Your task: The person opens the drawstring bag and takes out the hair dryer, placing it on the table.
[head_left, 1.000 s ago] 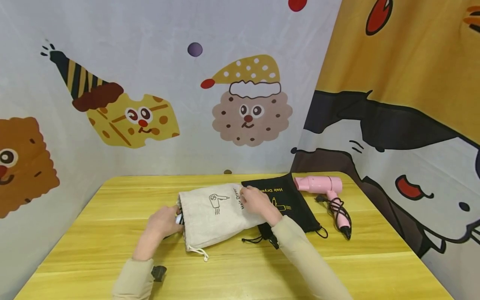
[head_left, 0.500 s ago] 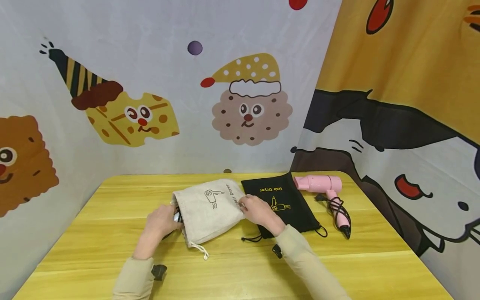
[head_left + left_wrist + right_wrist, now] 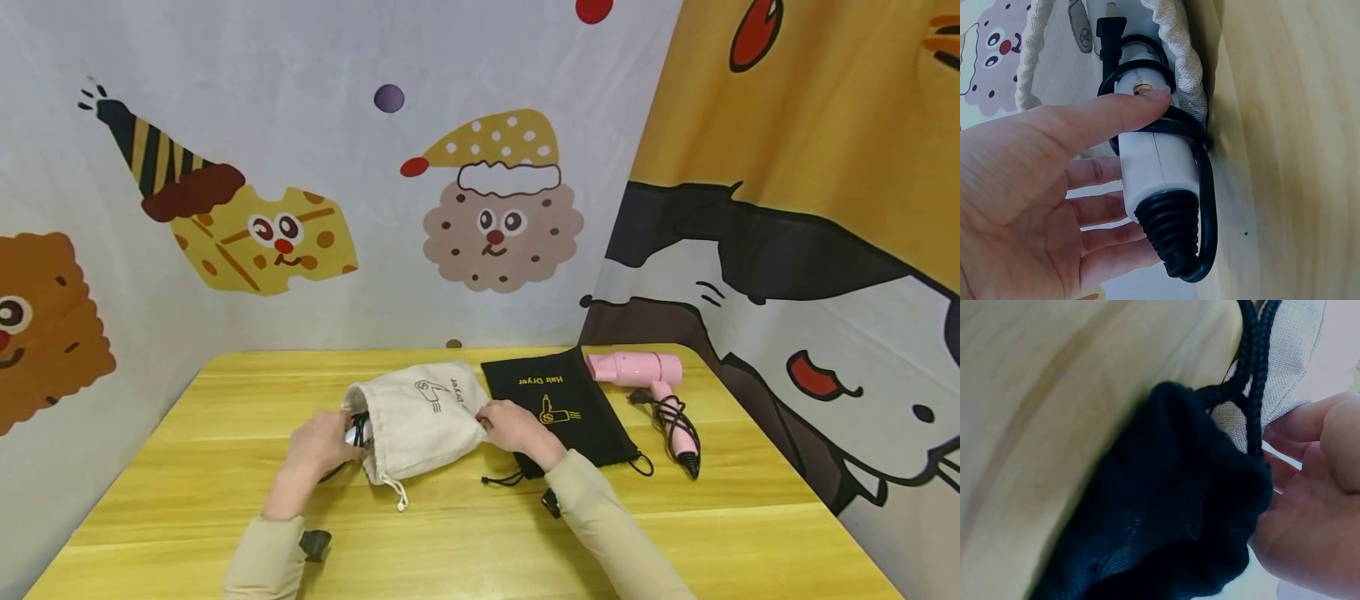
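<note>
A cream drawstring bag (image 3: 423, 429) with a hair dryer print lies on its side, its mouth facing left. Inside that mouth sits a white hair dryer (image 3: 1154, 159); its handle sticks out, and the rest is hidden by cloth. A black cord (image 3: 1208, 206) winds round the handle, with the plug (image 3: 1110, 39) tucked alongside. My left hand (image 3: 322, 442) holds the handle, thumb across the cord and fingers behind. At the bag's closed end, my right hand (image 3: 517, 427) pinches the cloth between thumb and fingers.
A black drawstring bag (image 3: 528, 367) marked "Hair Dryer" lies flat just behind my right hand. Farther right rests a pink hair dryer (image 3: 637, 368) with its cord wrapped round the handle. The wooden table (image 3: 420, 546) meets a printed cloth backdrop (image 3: 300, 325).
My right hand has come down from the bag's top to its closed end. The cream bag has shifted slightly left and its mouth gapes wider, showing more cord. My left hand has barely moved.
</note>
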A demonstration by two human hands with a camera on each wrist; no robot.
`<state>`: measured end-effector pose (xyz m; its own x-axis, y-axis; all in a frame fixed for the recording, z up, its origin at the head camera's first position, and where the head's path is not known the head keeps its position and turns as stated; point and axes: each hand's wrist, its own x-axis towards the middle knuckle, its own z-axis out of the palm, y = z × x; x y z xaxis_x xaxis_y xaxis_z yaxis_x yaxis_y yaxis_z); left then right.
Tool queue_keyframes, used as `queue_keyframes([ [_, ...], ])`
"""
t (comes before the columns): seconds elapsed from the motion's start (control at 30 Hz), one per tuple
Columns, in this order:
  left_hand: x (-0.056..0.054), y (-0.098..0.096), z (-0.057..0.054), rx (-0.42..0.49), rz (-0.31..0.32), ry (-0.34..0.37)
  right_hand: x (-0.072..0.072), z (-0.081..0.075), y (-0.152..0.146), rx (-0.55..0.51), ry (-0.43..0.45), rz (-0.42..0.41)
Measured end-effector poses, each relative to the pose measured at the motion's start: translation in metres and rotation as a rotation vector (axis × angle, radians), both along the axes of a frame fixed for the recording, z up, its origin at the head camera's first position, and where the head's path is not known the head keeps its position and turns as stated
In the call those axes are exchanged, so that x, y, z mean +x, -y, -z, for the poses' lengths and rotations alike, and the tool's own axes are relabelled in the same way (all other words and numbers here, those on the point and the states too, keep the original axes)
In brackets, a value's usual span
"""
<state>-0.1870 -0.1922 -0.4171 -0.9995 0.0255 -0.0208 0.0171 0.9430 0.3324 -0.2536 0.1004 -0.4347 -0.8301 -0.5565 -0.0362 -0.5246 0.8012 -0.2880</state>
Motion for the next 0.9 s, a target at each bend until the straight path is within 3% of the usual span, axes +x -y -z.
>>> queue_keyframes([
  [0.4, 0.002, 0.010, -0.006, 0.013, 0.015, 0.031, 0.002, 0.000, 0.003, 0.024, 0.022, 0.037],
  [0.9, 0.007, 0.028, -0.011, 0.014, -0.006, 0.098, 0.006, -0.004, 0.005, 0.054, -0.007, 0.024],
])
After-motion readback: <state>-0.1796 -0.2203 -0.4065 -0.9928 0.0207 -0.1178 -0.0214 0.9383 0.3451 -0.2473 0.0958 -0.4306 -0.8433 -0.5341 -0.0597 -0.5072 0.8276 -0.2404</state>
